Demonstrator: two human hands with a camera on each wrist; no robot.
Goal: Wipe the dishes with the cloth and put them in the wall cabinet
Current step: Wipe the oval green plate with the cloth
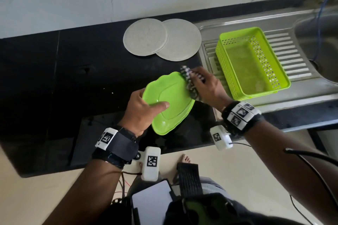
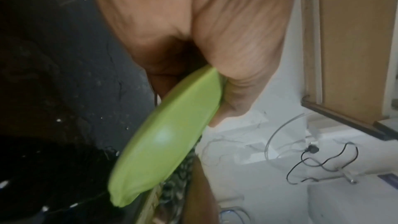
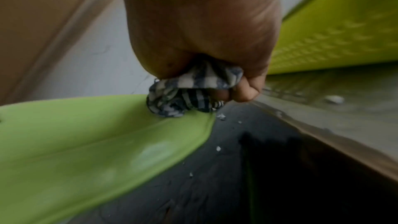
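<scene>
I have the green plate [image 1: 172, 100] gripped in my left hand [image 1: 140, 109], the thumb lying across its inner face and the other fingers curled beneath the rim at its 9 o'clock edge; the plate is tilted and held above the black surface [image 1: 54, 82]. From the left wrist view the plate [image 2: 163, 142] shows edge-on, wedged between thumb and palm of that hand [image 2: 193, 28]. My right hand [image 1: 208, 87] is clamped around a bunched checked cloth [image 1: 190, 80], pressing it on the plate's rim at about 1 o'clock. The right wrist view shows the cloth [image 3: 189, 93] wadded in the fist of that hand [image 3: 204, 23], its lower fold touching the plate [image 3: 90, 142] near the edge. Two pale round plates [image 1: 161, 39] lie overlapping on the surface at 12 o'clock from the green one, near the wall. A lime-green perforated basket [image 1: 252, 62] sits at 2 o'clock on the ribbed steel drainboard [image 1: 292, 56] of the sink. A few light specks dot the dark surface below the plate in the right wrist view.
</scene>
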